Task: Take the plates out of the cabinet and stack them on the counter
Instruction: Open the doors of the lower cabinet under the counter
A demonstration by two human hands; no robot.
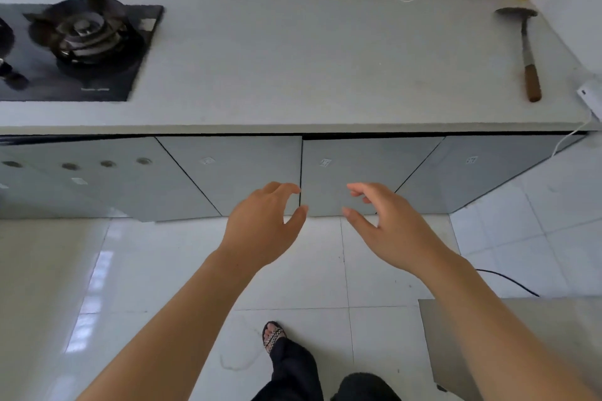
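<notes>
Cabinet (345,172) doors just beyond hands (264,225)

Plates hidden behind shut cabinet doors (345,179); stove (75,52) cut off left

The scene is evenly and softly lit by pale daylight, and hardly any hard shadows are cast on the desk (309,52). A bright glare streak is reflected on the glossy floor (94,296) at lower left. Straight lines are bent by wide-angle distortion, and the edges are slightly blurred.
</notes>
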